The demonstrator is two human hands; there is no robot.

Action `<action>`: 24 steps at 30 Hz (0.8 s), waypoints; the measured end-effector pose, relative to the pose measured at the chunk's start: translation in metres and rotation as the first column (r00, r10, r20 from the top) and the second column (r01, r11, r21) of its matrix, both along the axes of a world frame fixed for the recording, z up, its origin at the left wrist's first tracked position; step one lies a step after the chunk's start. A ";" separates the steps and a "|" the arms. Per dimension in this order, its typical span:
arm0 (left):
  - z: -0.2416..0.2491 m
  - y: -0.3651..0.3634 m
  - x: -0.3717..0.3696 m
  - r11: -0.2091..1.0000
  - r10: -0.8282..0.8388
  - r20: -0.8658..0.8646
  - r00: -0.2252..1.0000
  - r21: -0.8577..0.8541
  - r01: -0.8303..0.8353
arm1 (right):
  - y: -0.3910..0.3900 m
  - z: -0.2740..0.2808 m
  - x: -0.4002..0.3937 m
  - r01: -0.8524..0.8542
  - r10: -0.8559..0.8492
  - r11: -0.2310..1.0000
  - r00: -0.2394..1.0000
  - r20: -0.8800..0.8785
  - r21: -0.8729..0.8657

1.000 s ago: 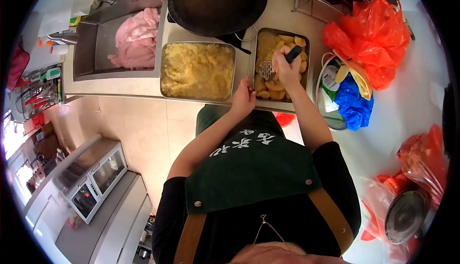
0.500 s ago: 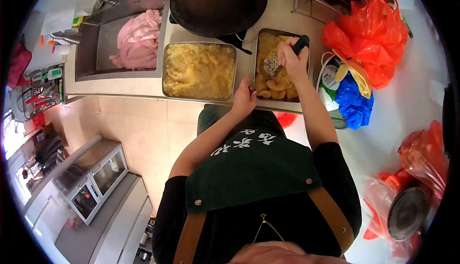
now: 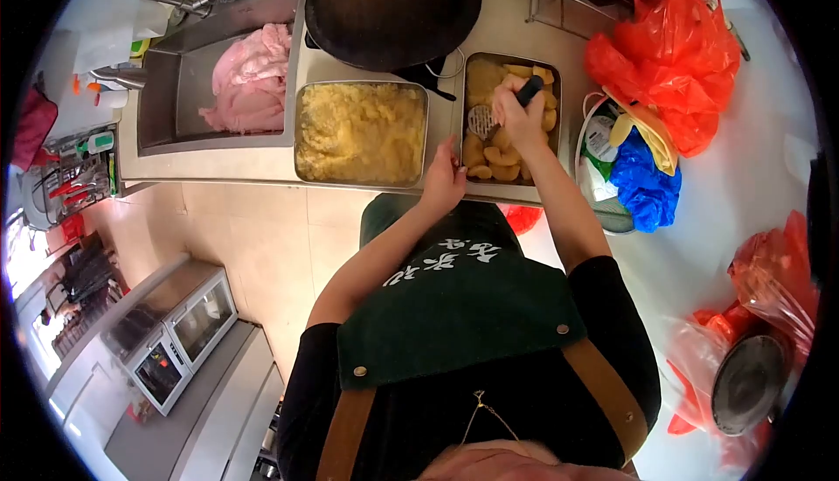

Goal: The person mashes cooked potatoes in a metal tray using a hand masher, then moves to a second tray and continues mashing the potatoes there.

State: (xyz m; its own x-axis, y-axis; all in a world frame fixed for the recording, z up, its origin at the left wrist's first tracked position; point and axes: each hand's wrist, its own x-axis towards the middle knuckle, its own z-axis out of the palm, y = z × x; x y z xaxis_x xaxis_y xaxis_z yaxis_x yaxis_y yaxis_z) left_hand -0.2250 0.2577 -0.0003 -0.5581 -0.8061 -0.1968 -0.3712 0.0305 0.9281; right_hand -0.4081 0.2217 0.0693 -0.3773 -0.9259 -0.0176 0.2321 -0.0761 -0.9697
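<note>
My right hand [image 3: 518, 116] is wrapped around the black handle of a potato masher [image 3: 481, 121]. The masher's perforated metal head rests among the potato pieces [image 3: 502, 156] in a metal tray [image 3: 557, 136]. Mashed yellow potato lies toward the back left of that tray, with whole chunks at the front and right. At the tray's left front edge, my left hand [image 3: 446, 179] holds the rim between thumb and fingers. To its left stands a second metal tray [image 3: 298, 145] full of mashed potato [image 3: 360, 131].
A large dark wok [image 3: 393, 11] sits behind the trays. Pink meat-like pieces [image 3: 252, 79] lie in the sink [image 3: 162, 96] at left. Red bags [image 3: 669, 70] and a basket with a blue bag [image 3: 647, 179] stand at right. The counter edge [image 3: 253, 172] runs before me.
My right hand has moved slightly left and down with the masher, and its head now shows flatter against the potato. My left hand has stayed at the tray's edge.
</note>
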 end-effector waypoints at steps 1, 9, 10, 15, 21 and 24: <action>-0.003 0.002 0.001 1.000 0.005 -0.006 1.000 0.001 -0.005 | 0.004 0.005 -0.001 0.028 -0.028 0.999 1.000 0.000 -0.016; -0.011 0.004 0.003 1.000 0.009 -0.025 1.000 -0.028 -0.009 | -0.016 -0.002 0.001 0.122 -0.125 0.992 0.989 -0.073 -0.042; -0.013 0.005 0.002 0.999 0.029 -0.025 0.999 -0.027 -0.029 | -0.018 -0.005 0.003 0.129 -0.131 0.991 0.990 -0.046 -0.027; -0.008 0.005 0.000 0.998 0.042 -0.022 0.999 0.042 -0.041 | -0.021 0.001 -0.009 0.166 -0.169 0.985 0.984 0.052 0.055; -0.012 0.005 0.002 1.000 0.005 -0.033 0.999 0.004 -0.005 | 0.041 0.037 -0.016 0.177 -0.178 0.984 0.981 0.079 0.012; -0.007 0.002 0.003 1.000 -0.026 -0.006 1.000 -0.007 0.026 | 0.060 0.015 -0.009 0.188 -0.189 0.982 0.982 -0.013 -0.027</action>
State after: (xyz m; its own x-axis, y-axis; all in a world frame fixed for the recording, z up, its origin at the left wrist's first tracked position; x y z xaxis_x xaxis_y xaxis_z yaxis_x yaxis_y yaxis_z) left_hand -0.2224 0.2593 -0.0070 -0.5803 -0.7924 -0.1879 -0.3645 0.0464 0.9301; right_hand -0.4176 0.2822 0.0838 -0.5453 -0.8381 0.0126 0.1963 -0.1423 -0.9702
